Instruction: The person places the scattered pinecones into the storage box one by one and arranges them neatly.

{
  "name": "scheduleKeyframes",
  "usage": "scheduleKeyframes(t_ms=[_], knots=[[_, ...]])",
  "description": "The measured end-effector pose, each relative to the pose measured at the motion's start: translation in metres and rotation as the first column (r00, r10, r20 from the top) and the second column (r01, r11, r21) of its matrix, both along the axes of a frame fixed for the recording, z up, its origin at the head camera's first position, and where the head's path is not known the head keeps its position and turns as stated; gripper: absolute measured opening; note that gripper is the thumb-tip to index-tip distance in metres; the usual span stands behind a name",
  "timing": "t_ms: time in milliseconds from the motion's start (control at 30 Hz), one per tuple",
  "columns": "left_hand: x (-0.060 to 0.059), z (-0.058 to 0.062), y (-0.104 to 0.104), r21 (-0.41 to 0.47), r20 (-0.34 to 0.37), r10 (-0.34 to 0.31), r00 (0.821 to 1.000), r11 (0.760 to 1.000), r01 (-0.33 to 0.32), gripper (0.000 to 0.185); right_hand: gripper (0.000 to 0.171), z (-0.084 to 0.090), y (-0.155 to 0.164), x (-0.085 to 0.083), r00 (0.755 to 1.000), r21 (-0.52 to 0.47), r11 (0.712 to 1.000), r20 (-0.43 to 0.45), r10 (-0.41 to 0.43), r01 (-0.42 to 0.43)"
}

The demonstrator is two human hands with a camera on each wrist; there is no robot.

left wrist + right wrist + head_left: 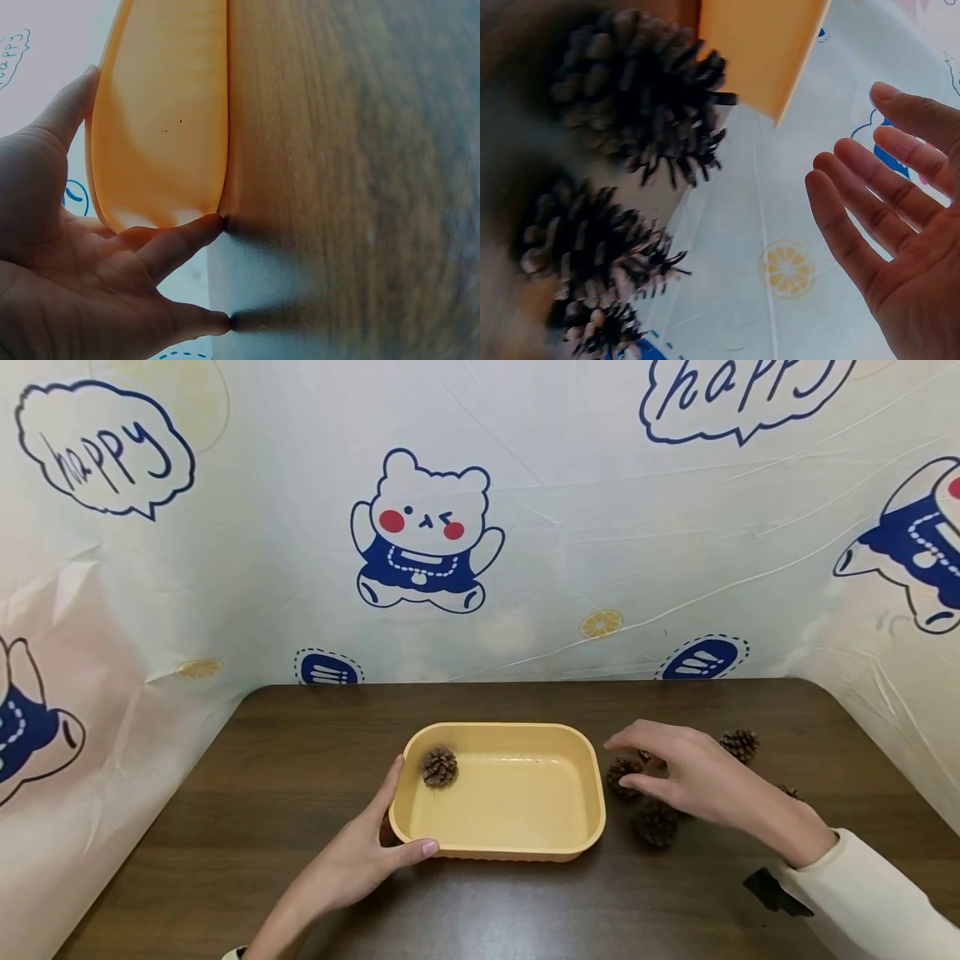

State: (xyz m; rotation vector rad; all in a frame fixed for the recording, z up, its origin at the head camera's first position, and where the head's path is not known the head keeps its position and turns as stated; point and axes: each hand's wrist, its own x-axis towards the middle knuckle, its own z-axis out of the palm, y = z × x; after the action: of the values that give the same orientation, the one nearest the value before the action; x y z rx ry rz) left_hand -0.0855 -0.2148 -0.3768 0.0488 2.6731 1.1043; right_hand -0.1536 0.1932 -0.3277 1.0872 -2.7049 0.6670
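Several pinecones (656,825), count unclear, beside tray (517,793).

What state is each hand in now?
Left hand: holding the yellow tray by its left end.
Right hand: open, empty, near the pine cones.

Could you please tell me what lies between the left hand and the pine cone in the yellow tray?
In the head view, the left wall of the yellow tray stands between the left hand and the pine cone.
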Motion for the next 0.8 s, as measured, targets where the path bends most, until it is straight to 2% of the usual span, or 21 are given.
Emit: scheduleKeyframes(t_ms=[367,800], knots=[[-0.002,0.000,0.001,-0.002,0.006,0.002,1.000,1.000,-0.002,0.119,0.038,-0.019,0.015,0.010,0.997,0.014,0.997,-0.040,-0.072,0.072],[-0.001,0.002,0.001,-0.011,0.011,0.005,1.000,1.000,-0.005,0.120,0.042,-0.033,0.027,0.013,0.995,0.092,0.990,-0.010,-0.103,0.104]])
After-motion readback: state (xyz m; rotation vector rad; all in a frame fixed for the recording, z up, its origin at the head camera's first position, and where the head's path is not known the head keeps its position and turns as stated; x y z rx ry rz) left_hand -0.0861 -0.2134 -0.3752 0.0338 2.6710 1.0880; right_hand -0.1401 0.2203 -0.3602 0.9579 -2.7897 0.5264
